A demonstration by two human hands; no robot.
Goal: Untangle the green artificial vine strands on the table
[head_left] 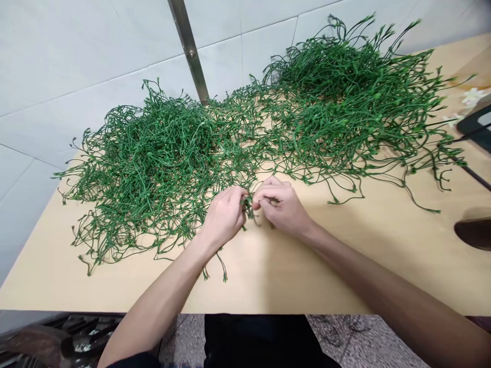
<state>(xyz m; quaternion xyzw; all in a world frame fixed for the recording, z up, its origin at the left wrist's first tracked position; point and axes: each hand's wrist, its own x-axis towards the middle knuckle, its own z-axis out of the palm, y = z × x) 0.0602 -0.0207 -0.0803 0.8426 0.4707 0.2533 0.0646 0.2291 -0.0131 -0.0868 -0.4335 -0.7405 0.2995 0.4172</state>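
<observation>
My left hand [227, 214] is closed, with thumb and fingers pinched on thin green artificial stems [248, 206] whose tips stick out toward the right. Close beside it, my right hand [281, 203] is also closed, its fingertips pinched at those same stems; the fingers hide most of what they grip. Both hands are just above the table, in front of the loose stems. To the left spreads a tangled pile of green stems [161, 148] with small forked tips. A second, taller pile [345, 97] stands at the back right, joined to the first by scattered stems.
The pale wooden table [318, 281] stands against a white tiled wall [95, 46] with a metal upright [190, 51]. At the right edge are a dark-framed object [475, 125], a small white flower [473, 96] and a dark round hole [475, 233] in the tabletop.
</observation>
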